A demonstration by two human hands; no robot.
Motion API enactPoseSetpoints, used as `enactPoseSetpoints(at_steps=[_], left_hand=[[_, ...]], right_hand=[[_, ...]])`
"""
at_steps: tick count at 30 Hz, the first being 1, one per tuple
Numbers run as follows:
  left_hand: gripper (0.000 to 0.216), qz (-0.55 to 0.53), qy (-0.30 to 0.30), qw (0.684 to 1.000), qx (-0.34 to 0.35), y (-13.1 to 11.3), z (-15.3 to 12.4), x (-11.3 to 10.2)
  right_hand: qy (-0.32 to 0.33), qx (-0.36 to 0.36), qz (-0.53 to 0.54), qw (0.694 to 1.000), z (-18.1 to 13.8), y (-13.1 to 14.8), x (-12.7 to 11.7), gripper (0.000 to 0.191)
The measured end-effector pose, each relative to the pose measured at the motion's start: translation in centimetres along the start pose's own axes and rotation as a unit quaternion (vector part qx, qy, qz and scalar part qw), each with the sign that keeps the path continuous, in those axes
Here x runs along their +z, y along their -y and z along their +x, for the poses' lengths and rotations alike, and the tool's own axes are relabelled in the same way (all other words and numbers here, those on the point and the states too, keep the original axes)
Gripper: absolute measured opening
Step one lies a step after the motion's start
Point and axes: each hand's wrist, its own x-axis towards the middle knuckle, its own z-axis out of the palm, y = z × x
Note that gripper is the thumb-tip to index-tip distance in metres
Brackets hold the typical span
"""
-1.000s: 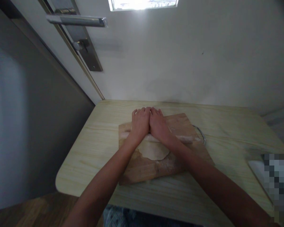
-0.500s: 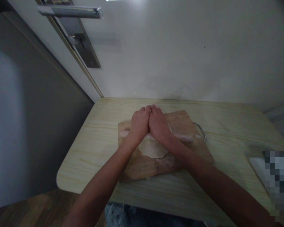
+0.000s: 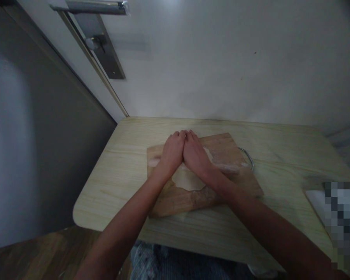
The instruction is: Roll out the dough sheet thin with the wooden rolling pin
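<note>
A flattened sheet of pale dough [image 3: 189, 181] lies on a wooden cutting board [image 3: 170, 204]. Across it runs a flour-dusted rolling pin [image 3: 229, 169]; its right end shows beyond my right wrist and its left end beside my left hand, while the middle is covered. My left hand [image 3: 173, 149] and my right hand [image 3: 195, 152] press side by side on the pin, touching each other near the fingertips. Both sets of fingers bend over its far side, partly hidden by the backs of the hands. A strip of dough shows past my right hand.
The board rests on a light wood table [image 3: 105, 186] against a white door [image 3: 221, 58] with a metal handle [image 3: 99, 7]. A metal loop handle [image 3: 249, 157] sticks out from the board's right side. A pixelated object [image 3: 342, 217] lies at the table's right edge.
The view has shifted slightly. Relative to the board, my hands have come a little toward me, and more dough shows on the far side beside my right hand.
</note>
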Motion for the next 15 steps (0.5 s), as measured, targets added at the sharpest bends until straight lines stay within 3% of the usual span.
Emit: enactPoseSetpoints(at_steps=[10,15], left_hand=[[0.02,-0.007,0.023,0.999,0.022,0.1,-0.5,0.0],[0.022,-0.032,0.028,0.999,0.006,0.2,-0.7,0.3]], right_hand=[[0.032,-0.046,0.031,0.998,-0.7,0.0,-0.3,0.043],[0.023,-0.007,0.074,0.997,-1.3,0.1,-0.4,0.048]])
